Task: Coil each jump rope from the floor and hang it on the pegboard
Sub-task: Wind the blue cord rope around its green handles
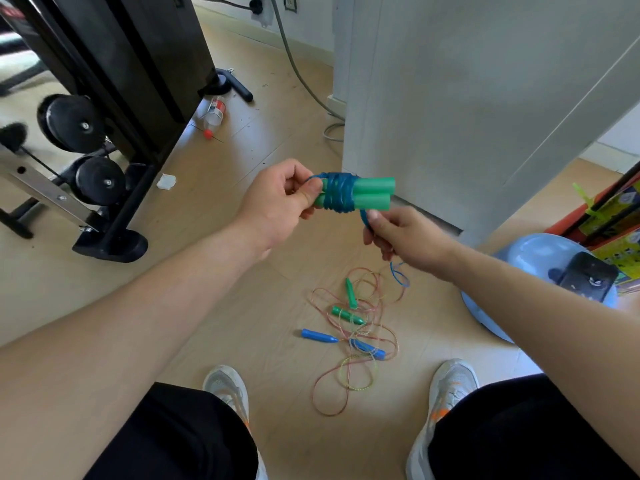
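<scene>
Two shoes (227, 382) stand on the near floor (270, 306). Just beyond them, thin tangled ropes (356, 372) with blue handles (318, 336) and small green handles (350, 292) lie loose on the floor. Above these, the left hand (277, 199) holds the left end of two thick green handles (374, 192), grip closed on them. Blue rope (341, 194) is wound tightly around the pair. The right hand (401, 237) pinches the rope's free length just below the bundle, grip closed. Far left, a bottle (214, 112) lies beside a black exercise machine (104, 98).

Pale wood floor (270, 161), grey wall (467, 98)
</scene>
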The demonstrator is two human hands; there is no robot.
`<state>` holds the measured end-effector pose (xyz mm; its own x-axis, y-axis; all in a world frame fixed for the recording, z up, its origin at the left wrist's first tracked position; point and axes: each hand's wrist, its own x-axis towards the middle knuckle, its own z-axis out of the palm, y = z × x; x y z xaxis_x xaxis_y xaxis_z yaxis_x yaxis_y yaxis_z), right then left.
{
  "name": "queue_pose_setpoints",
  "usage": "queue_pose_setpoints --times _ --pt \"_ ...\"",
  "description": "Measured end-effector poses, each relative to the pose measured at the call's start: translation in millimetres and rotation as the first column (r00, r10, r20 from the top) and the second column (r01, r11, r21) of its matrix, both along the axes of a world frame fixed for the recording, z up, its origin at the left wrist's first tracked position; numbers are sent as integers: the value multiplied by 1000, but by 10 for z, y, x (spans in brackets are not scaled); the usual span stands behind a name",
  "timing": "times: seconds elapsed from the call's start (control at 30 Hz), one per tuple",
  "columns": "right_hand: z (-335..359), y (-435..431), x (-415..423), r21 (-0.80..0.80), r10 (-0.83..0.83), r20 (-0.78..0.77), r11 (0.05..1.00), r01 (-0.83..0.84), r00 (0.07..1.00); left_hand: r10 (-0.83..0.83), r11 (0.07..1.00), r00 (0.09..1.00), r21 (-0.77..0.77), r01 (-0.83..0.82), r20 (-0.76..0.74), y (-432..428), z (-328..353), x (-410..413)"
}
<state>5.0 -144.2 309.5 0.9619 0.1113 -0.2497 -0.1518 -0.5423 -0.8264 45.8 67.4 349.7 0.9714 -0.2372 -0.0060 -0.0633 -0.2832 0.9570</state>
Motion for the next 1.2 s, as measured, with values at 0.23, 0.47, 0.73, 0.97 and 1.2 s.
queue_pose_setpoints --times 0.23,0.47,0.73,0.97,1.2 --pt "305 422 -282 -454 262 165 876 -163 951 148 896 949 368 -248 279 98 -60 112" --pt "590 198 -128 -452 134 334 891 34 933 -138 875 944 483 -25 299 75 6 59" --pt "441 33 -28 -323 92 284 946 5 955 -277 903 942 388 187 188 111 -9 38" --pt "473 59 -3 -287 108 215 957 -43 971 -179 969 977 150 196 -119 60 26 -112" --pt "446 134 -5 -302 159 184 948 -98 970 -172 979 907 34 201 -384 42 93 -99"
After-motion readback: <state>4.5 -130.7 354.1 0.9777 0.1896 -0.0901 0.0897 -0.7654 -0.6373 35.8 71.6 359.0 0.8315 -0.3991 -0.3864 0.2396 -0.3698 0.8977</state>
